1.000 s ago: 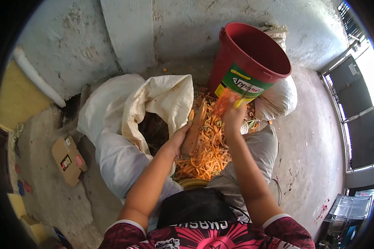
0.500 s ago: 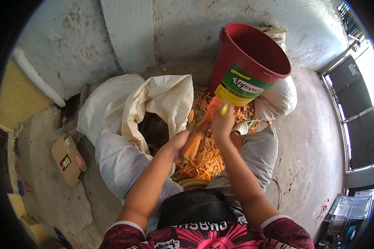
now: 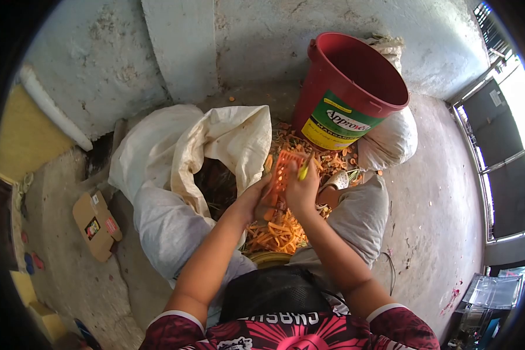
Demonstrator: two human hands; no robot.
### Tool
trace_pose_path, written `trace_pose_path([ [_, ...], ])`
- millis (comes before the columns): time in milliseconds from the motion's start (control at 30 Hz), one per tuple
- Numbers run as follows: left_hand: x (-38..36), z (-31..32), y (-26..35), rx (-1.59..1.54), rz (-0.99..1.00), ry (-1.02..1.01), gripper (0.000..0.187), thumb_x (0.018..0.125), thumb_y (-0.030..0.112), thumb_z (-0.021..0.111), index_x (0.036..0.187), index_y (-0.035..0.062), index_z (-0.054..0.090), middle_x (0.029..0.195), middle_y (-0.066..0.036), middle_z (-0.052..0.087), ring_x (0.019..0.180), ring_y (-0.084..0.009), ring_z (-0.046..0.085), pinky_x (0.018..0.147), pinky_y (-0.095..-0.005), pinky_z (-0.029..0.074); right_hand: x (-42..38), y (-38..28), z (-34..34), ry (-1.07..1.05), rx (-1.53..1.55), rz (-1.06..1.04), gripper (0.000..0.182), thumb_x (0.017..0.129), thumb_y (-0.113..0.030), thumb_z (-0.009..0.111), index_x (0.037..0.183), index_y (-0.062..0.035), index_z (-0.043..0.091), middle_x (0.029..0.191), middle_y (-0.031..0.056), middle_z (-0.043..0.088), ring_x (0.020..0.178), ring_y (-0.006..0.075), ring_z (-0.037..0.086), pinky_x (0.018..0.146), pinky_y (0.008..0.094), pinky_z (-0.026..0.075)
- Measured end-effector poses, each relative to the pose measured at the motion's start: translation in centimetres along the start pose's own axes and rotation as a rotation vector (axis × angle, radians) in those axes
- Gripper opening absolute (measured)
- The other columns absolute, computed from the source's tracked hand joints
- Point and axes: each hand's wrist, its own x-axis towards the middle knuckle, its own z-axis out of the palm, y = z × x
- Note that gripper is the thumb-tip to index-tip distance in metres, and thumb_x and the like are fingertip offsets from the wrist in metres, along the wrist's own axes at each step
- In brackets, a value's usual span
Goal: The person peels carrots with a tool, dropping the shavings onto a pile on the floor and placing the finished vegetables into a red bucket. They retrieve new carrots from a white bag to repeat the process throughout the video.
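Observation:
An orange perforated grater (image 3: 280,176) stands tilted between my hands, above a pile of orange strips (image 3: 277,234). My left hand (image 3: 254,197) is closed around the lower left side of the grater. My right hand (image 3: 302,185) is closed beside its right face, with a yellow-green handle (image 3: 303,169) sticking up from the fingers. Whether the right palm also presses on the grater is hard to make out. Below the strips the rim of a yellow container (image 3: 267,258) shows between my knees.
A red bucket (image 3: 309,87) with a margarine label stands ahead on the right, a white sack (image 3: 391,140) behind it. An open white sack (image 3: 251,125) is on the left. Orange scraps (image 3: 286,139) litter the floor. Flattened cardboard (image 3: 97,226) lies far left.
My right hand has come down and slightly towards me. The grater, blurred and slanted before, now stands more upright, its holes visible.

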Motion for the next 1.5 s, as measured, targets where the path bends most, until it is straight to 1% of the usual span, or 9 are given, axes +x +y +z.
trace_pose_path([
  [267,0.4,-0.6,-0.4,-0.015,0.045,-0.072,0.027,0.087,0.030,0.038,0.100,0.0094,0.050,0.082,-0.003,0.058,0.065,-0.0118,0.056,0.055,-0.0253,0.046,-1.9,-0.1,0.4,-0.090,-0.229,-0.143,0.034,0.071,-0.005,0.054,0.103,-0.0059,0.045,0.078,0.0189,0.058,0.072,0.0356,0.057,0.061,0.0376,0.044],
  [433,-0.5,-0.3,-0.2,0.048,-0.080,-0.166,0.034,0.089,0.032,0.032,0.098,0.0036,0.047,0.076,-0.010,0.055,0.061,-0.0191,0.054,0.053,-0.0287,0.045,4.3,2.4,-0.6,0.195,-0.274,0.077,0.024,0.078,-0.010,0.051,0.100,-0.0054,0.046,0.079,0.0180,0.058,0.070,0.0338,0.058,0.060,0.0390,0.044],
  [667,-1.3,0.3,0.0,0.087,-0.163,-0.084,0.040,0.088,0.040,0.034,0.100,0.0045,0.048,0.079,-0.011,0.056,0.063,-0.0192,0.055,0.052,-0.0289,0.046,11.6,5.2,-3.7,0.501,-0.307,-0.037,0.027,0.084,-0.019,0.045,0.104,0.0002,0.045,0.087,0.0193,0.056,0.078,0.0335,0.054,0.068,0.0369,0.041],
  [867,0.2,-1.3,0.7,0.116,-0.084,-0.077,0.035,0.086,0.036,0.040,0.102,0.0068,0.050,0.084,-0.006,0.059,0.066,-0.0149,0.058,0.053,-0.0290,0.050,4.0,3.1,-1.0,0.209,-0.041,-0.163,0.017,0.084,-0.013,0.047,0.097,-0.0012,0.046,0.080,0.0118,0.052,0.070,0.0186,0.052,0.064,0.0297,0.042],
  [967,1.5,-2.6,0.3,0.003,-0.046,-0.214,0.031,0.087,0.032,0.039,0.102,0.0073,0.050,0.084,-0.004,0.059,0.065,-0.0135,0.058,0.053,-0.0278,0.050,0.1,0.7,0.4,0.050,0.031,-0.011,0.020,0.084,-0.015,0.047,0.099,-0.0016,0.045,0.078,0.0129,0.054,0.068,0.0195,0.054,0.062,0.0290,0.042],
  [1033,1.1,-0.7,0.3,-0.012,0.034,-0.070,0.032,0.087,0.035,0.037,0.100,0.0092,0.051,0.081,-0.003,0.058,0.061,-0.0125,0.056,0.049,-0.0257,0.046,-1.1,0.2,1.0,0.003,0.023,-0.035,0.022,0.084,-0.016,0.047,0.100,-0.0016,0.045,0.076,0.0131,0.055,0.067,0.0202,0.054,0.062,0.0298,0.043],
  [1233,1.9,-1.8,-0.2,0.008,0.057,-0.041,0.031,0.090,0.028,0.029,0.101,0.0084,0.050,0.083,-0.005,0.058,0.065,-0.0135,0.058,0.054,-0.0273,0.050,-1.3,0.5,0.8,0.065,-0.015,-0.097,0.022,0.085,-0.017,0.046,0.100,-0.0014,0.046,0.074,0.0137,0.055,0.066,0.0203,0.055,0.061,0.0298,0.043],
  [1367,0.1,0.6,1.0,-0.081,-0.005,0.167,0.033,0.091,0.029,0.026,0.101,0.0074,0.049,0.082,-0.005,0.058,0.066,-0.0144,0.058,0.056,-0.0283,0.050,-0.4,-1.0,-0.5,0.039,0.103,0.066,0.019,0.084,-0.015,0.048,0.097,-0.0009,0.049,0.072,0.0044,0.053,0.063,0.0096,0.048,0.059,0.0236,0.040],
  [1500,1.0,-0.1,0.3,-0.135,0.049,0.035,0.030,0.090,0.027,0.029,0.100,0.0076,0.050,0.081,-0.005,0.058,0.064,-0.0139,0.058,0.055,-0.0279,0.050,-1.3,-0.6,0.1,-0.078,-0.011,0.077,0.021,0.084,-0.016,0.046,0.100,-0.0015,0.047,0.075,0.0146,0.056,0.066,0.0217,0.056,0.059,0.0310,0.043],
])
